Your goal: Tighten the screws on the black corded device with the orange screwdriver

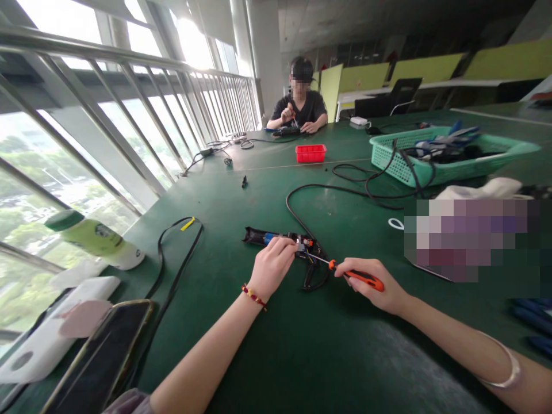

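Right hand (382, 287) round screwdriver (364, 280), opened device (309, 247) under left hand (272, 267)

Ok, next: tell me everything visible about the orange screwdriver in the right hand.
The screwdriver has an orange, plastic-looking handle and a thin, straight, metallic-looking shaft. The right hand grips the handle, covering part of it. The tool slants, its shaft reaching left and away from the wearer into the opened black device, close by the left hand. The tip is too small to make out, so its contact there cannot be told.
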